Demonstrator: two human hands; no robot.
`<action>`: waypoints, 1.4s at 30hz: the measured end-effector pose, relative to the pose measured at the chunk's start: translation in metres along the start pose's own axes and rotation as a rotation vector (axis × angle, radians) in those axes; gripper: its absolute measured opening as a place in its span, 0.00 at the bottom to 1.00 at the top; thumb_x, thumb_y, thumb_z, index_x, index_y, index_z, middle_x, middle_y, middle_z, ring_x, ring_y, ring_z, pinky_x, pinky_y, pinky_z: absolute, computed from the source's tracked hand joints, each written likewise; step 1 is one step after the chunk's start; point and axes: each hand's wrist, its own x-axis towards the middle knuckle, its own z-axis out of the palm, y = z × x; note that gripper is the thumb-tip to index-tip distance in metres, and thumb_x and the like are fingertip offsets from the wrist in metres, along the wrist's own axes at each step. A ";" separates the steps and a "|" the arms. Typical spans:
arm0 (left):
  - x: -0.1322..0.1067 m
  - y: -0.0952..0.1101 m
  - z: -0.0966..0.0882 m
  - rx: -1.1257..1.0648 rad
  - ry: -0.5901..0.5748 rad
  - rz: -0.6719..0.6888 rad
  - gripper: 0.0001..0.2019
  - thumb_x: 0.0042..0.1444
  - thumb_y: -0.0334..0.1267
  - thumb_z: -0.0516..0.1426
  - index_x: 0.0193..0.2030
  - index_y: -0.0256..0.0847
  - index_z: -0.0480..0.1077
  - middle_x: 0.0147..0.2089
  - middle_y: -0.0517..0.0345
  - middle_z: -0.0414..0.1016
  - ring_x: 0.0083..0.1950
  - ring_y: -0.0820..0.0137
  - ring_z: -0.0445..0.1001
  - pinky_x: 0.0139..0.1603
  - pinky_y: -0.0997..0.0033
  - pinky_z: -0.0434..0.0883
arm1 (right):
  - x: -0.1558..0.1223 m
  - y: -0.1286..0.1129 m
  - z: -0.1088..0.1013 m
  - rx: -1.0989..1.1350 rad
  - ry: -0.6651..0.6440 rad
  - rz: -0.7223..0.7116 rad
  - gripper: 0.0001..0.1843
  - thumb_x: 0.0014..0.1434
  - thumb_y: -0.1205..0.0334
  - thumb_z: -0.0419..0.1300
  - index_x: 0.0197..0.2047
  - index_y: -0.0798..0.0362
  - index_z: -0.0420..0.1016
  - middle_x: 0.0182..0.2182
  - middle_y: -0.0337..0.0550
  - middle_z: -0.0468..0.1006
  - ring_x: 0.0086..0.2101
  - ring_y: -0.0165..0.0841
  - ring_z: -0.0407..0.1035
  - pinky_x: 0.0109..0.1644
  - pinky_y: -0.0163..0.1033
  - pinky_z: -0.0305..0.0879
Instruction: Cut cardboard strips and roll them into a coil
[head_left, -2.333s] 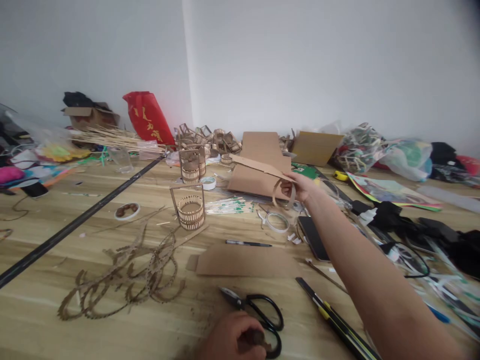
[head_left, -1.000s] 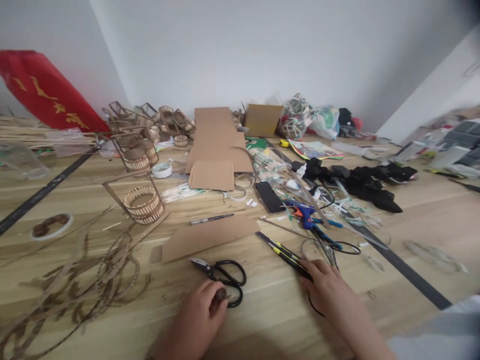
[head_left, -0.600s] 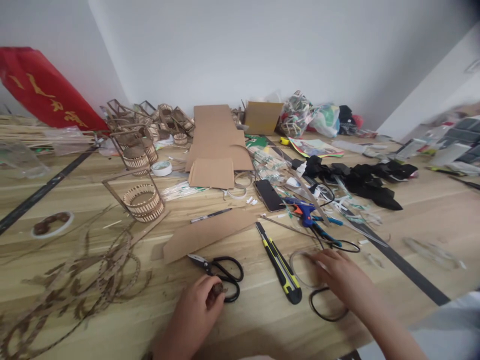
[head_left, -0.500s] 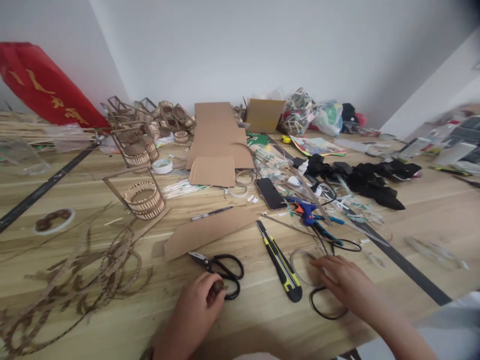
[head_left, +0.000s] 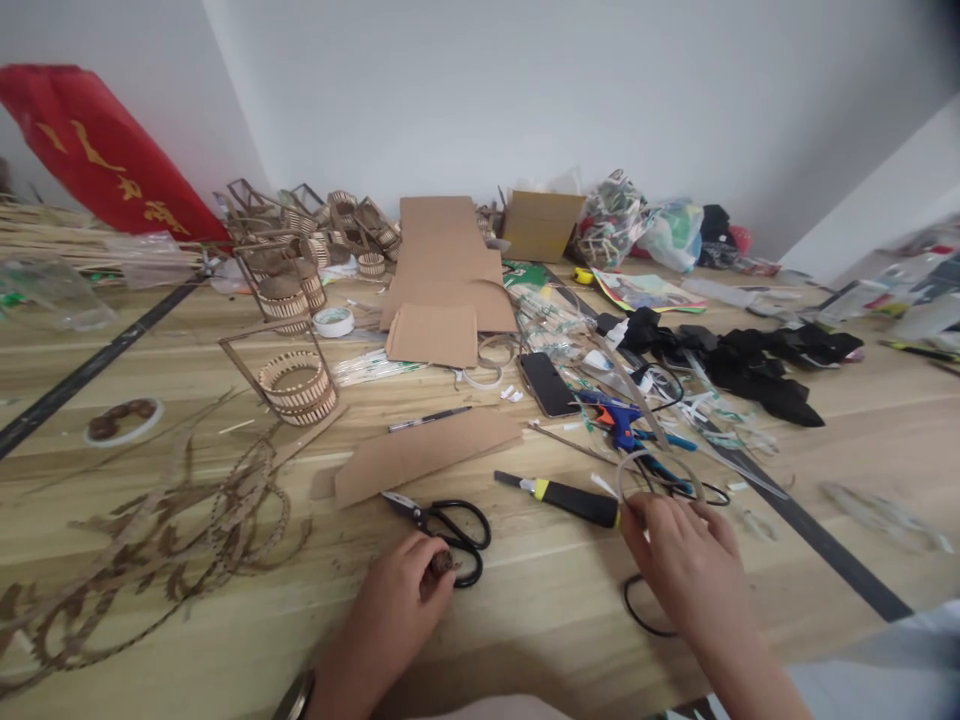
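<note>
My left hand [head_left: 401, 605] is closed round a small, dark brown, rough lump [head_left: 441, 563], mostly hidden by the fingers. Just beyond it lie black-handled scissors [head_left: 457, 530], touching or very near the fingertips. My right hand [head_left: 686, 555] is closed at the handle end of a black and yellow utility knife [head_left: 577, 500], whose blade points left. A pale, thin ring [head_left: 637, 458] rises behind the same fingers and seems held along with the knife. Under the right wrist a black cord loop [head_left: 637, 610] lies on the wooden table [head_left: 525, 620].
A cardboard strip [head_left: 435, 455] and pen lie ahead of the scissors. A small slatted basket [head_left: 296, 390] stands left, near tangled brown strips [head_left: 217, 530]. On the right are a phone [head_left: 549, 383], a blue glue gun [head_left: 616, 420], pliers [head_left: 664, 470] and black cloth [head_left: 750, 360].
My right hand has taken the utility knife, which has turned from pointing away to pointing left. The pale ring has shifted up and right with the hand. My left hand keeps its hold.
</note>
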 end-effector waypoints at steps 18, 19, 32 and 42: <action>-0.021 0.028 -0.027 0.421 0.614 0.776 0.11 0.68 0.35 0.52 0.51 0.35 0.73 0.54 0.46 0.79 0.50 0.64 0.76 0.53 0.65 0.73 | 0.046 -0.087 -0.032 0.569 0.210 -0.461 0.06 0.67 0.73 0.54 0.39 0.53 0.65 0.25 0.39 0.74 0.28 0.33 0.66 0.43 0.41 0.63; -0.020 0.028 -0.027 0.459 0.622 0.773 0.11 0.68 0.34 0.52 0.51 0.34 0.73 0.54 0.47 0.79 0.50 0.64 0.76 0.52 0.65 0.74 | 0.045 -0.090 -0.032 0.582 0.205 -0.470 0.06 0.67 0.73 0.54 0.39 0.54 0.65 0.25 0.39 0.74 0.28 0.33 0.66 0.44 0.41 0.63; -0.017 0.027 -0.019 -0.030 0.439 0.679 0.09 0.65 0.34 0.56 0.49 0.36 0.72 0.50 0.46 0.77 0.51 0.67 0.76 0.55 0.69 0.73 | 0.036 -0.095 -0.029 0.666 0.172 -0.436 0.03 0.68 0.71 0.54 0.42 0.55 0.67 0.27 0.40 0.73 0.30 0.33 0.65 0.45 0.41 0.63; -0.013 0.020 -0.009 -1.137 -0.037 0.196 0.13 0.55 0.45 0.66 0.42 0.39 0.78 0.41 0.54 0.75 0.41 0.70 0.73 0.42 0.73 0.71 | 0.031 -0.102 -0.023 0.673 0.236 -0.365 0.06 0.66 0.73 0.55 0.45 0.54 0.67 0.30 0.42 0.77 0.31 0.33 0.69 0.48 0.43 0.65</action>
